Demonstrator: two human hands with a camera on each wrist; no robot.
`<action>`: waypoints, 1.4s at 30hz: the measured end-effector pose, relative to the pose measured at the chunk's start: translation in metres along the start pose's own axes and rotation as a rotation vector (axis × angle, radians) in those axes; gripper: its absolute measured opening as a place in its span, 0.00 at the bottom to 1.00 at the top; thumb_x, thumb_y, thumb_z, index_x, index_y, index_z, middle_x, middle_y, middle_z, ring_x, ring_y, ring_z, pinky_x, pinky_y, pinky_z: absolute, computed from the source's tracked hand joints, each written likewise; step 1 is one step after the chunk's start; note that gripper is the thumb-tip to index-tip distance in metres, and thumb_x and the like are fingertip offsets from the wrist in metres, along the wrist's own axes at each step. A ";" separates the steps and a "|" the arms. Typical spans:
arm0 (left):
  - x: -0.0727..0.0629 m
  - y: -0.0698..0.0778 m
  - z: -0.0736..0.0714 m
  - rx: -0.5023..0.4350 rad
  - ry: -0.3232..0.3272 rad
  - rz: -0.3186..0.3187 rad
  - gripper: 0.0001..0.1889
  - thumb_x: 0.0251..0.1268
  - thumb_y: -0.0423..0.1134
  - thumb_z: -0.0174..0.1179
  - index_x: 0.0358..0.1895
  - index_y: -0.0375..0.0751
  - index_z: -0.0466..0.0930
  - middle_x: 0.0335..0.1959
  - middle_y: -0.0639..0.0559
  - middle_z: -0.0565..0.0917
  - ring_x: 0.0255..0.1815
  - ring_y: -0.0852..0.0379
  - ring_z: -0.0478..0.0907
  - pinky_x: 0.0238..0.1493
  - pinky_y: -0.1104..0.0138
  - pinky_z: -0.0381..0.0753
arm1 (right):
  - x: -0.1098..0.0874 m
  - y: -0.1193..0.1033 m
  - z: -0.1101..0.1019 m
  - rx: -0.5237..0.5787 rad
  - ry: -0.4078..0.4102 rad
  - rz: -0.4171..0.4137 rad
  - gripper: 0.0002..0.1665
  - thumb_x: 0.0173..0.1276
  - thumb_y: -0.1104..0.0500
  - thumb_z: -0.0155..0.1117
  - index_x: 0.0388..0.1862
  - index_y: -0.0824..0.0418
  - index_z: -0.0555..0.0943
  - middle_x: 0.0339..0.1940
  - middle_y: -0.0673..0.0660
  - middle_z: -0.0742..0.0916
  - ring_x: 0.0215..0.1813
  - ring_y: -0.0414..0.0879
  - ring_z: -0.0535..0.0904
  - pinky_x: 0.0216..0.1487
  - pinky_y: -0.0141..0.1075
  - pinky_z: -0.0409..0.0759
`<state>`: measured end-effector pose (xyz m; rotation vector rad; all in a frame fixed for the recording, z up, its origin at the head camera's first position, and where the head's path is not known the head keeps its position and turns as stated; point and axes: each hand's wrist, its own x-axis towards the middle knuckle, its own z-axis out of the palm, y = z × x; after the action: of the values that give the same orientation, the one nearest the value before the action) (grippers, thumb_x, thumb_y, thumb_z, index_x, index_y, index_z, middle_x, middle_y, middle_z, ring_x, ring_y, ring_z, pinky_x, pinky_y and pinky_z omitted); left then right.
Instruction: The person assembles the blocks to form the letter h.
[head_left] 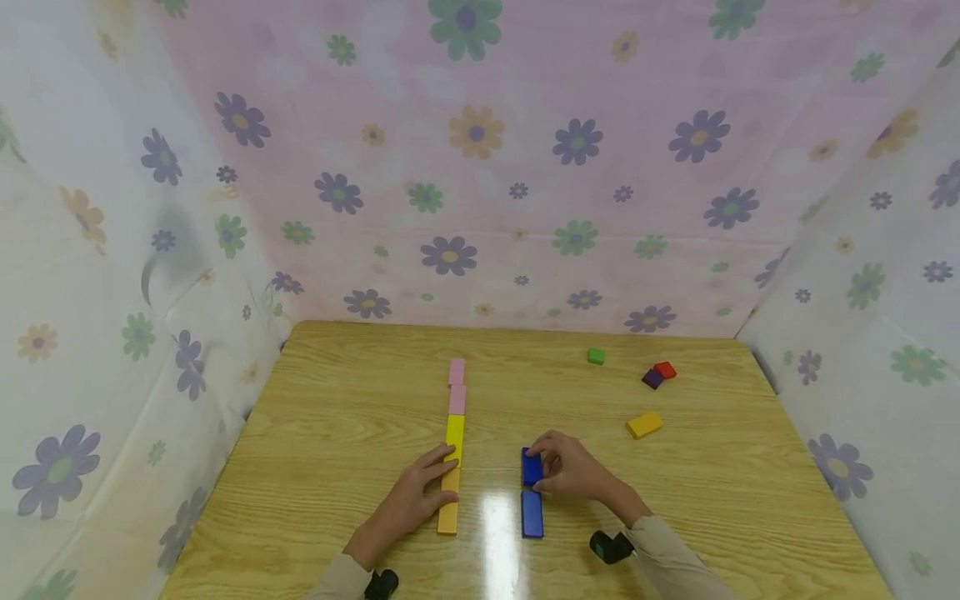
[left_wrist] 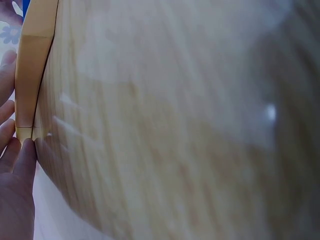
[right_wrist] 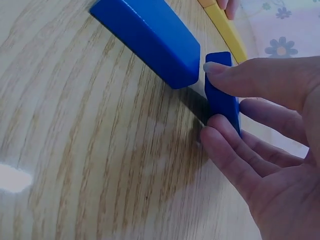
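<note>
A row of flat blocks runs away from the person: orange blocks (head_left: pixel 447 521) nearest, a yellow block (head_left: pixel 455 429), then two pink blocks (head_left: pixel 457 400). My left hand (head_left: pixel 411 497) lies along the row's left side, its spread fingertips touching the yellow and orange blocks. To the right, my right hand (head_left: pixel 576 468) pinches a dark blue block (right_wrist: pixel 220 97) between thumb and fingers. Just nearer the person lies a second blue block (head_left: pixel 532 515); the right wrist view shows a narrow gap between this blue block (right_wrist: pixel 150 37) and the pinched one.
At the back right of the wooden table (head_left: pixel 337 400) lie a green block (head_left: pixel 596 356), a red block (head_left: pixel 666 369) against a dark purple block (head_left: pixel 652 379), and a loose orange block (head_left: pixel 645 425). Flowered cloth (head_left: pixel 517 167) encloses the table's back and sides.
</note>
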<state>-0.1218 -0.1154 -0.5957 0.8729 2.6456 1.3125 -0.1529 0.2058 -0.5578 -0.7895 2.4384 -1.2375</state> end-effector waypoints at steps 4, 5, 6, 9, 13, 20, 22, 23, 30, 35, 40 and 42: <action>0.000 0.000 0.000 0.001 0.002 0.006 0.27 0.60 0.43 0.65 0.61 0.34 0.74 0.69 0.46 0.65 0.70 0.44 0.59 0.61 0.54 0.70 | 0.000 0.001 0.000 0.001 -0.012 -0.018 0.24 0.53 0.63 0.75 0.49 0.65 0.79 0.46 0.57 0.77 0.32 0.45 0.77 0.30 0.31 0.80; 0.000 0.000 0.001 0.003 0.005 0.012 0.27 0.60 0.43 0.64 0.61 0.34 0.74 0.69 0.46 0.65 0.70 0.44 0.60 0.61 0.53 0.70 | 0.000 0.001 0.000 0.003 -0.014 -0.021 0.24 0.53 0.64 0.75 0.49 0.65 0.78 0.46 0.57 0.77 0.32 0.44 0.77 0.30 0.31 0.80; 0.000 -0.001 0.001 0.006 0.009 0.021 0.27 0.60 0.44 0.64 0.61 0.33 0.74 0.69 0.45 0.65 0.69 0.43 0.60 0.61 0.53 0.71 | 0.000 0.002 0.000 0.005 -0.015 -0.026 0.24 0.53 0.64 0.75 0.49 0.65 0.78 0.46 0.57 0.77 0.32 0.44 0.77 0.30 0.31 0.80; 0.000 0.000 0.000 0.004 0.018 0.034 0.27 0.60 0.44 0.64 0.60 0.32 0.74 0.68 0.44 0.66 0.69 0.42 0.61 0.60 0.53 0.71 | 0.000 0.003 0.000 0.007 -0.022 -0.026 0.24 0.54 0.65 0.74 0.50 0.65 0.78 0.48 0.58 0.77 0.33 0.44 0.77 0.31 0.31 0.80; 0.000 0.001 0.000 -0.006 0.023 0.030 0.27 0.60 0.45 0.64 0.60 0.32 0.75 0.68 0.44 0.66 0.69 0.42 0.60 0.60 0.52 0.71 | 0.000 0.005 0.001 0.010 -0.036 -0.012 0.22 0.55 0.67 0.72 0.50 0.64 0.78 0.50 0.57 0.76 0.34 0.44 0.77 0.32 0.32 0.80; 0.001 0.002 -0.001 -0.009 0.015 0.011 0.28 0.60 0.45 0.64 0.60 0.33 0.74 0.69 0.44 0.65 0.70 0.43 0.59 0.61 0.52 0.70 | 0.002 0.003 0.000 -0.015 -0.044 -0.027 0.22 0.56 0.70 0.70 0.50 0.64 0.78 0.52 0.57 0.76 0.36 0.43 0.77 0.33 0.32 0.79; 0.002 0.002 -0.002 -0.010 0.015 0.012 0.28 0.60 0.45 0.64 0.60 0.33 0.74 0.68 0.44 0.65 0.70 0.42 0.60 0.61 0.52 0.70 | 0.002 0.002 0.000 -0.014 -0.042 -0.027 0.22 0.56 0.71 0.70 0.50 0.64 0.78 0.52 0.57 0.76 0.36 0.43 0.77 0.33 0.32 0.79; 0.002 0.002 -0.001 -0.009 0.017 0.016 0.28 0.60 0.45 0.63 0.60 0.33 0.74 0.68 0.43 0.66 0.69 0.42 0.60 0.61 0.52 0.70 | 0.002 0.002 0.001 -0.013 -0.042 -0.024 0.22 0.56 0.71 0.69 0.50 0.64 0.78 0.52 0.57 0.76 0.36 0.43 0.77 0.34 0.32 0.79; 0.000 -0.001 0.001 0.002 0.024 0.024 0.27 0.60 0.44 0.64 0.60 0.33 0.75 0.68 0.44 0.66 0.69 0.42 0.61 0.60 0.52 0.71 | -0.002 0.001 0.005 -0.027 -0.041 -0.021 0.21 0.58 0.69 0.69 0.51 0.64 0.78 0.54 0.58 0.76 0.37 0.43 0.77 0.34 0.32 0.79; 0.000 -0.001 0.001 0.016 0.032 0.039 0.27 0.59 0.44 0.65 0.60 0.33 0.75 0.68 0.44 0.67 0.68 0.41 0.62 0.60 0.52 0.71 | -0.003 -0.003 0.006 -0.050 -0.030 -0.043 0.19 0.59 0.69 0.67 0.51 0.66 0.79 0.54 0.60 0.76 0.38 0.45 0.77 0.36 0.32 0.79; 0.000 0.001 0.000 0.015 0.027 0.038 0.27 0.59 0.43 0.65 0.60 0.32 0.75 0.68 0.43 0.67 0.68 0.41 0.62 0.60 0.52 0.71 | -0.003 -0.005 0.006 -0.047 -0.022 -0.068 0.18 0.60 0.69 0.66 0.51 0.68 0.78 0.53 0.63 0.76 0.38 0.46 0.77 0.35 0.32 0.79; 0.000 0.002 -0.001 0.006 0.021 0.030 0.27 0.59 0.42 0.66 0.60 0.32 0.75 0.68 0.43 0.66 0.68 0.42 0.61 0.60 0.52 0.71 | -0.003 -0.005 0.007 -0.048 -0.021 -0.070 0.18 0.60 0.69 0.66 0.50 0.68 0.78 0.53 0.63 0.76 0.39 0.47 0.77 0.35 0.32 0.79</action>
<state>-0.1214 -0.1154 -0.5940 0.9079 2.6642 1.3280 -0.1455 0.2012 -0.5579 -0.9044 2.4514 -1.1931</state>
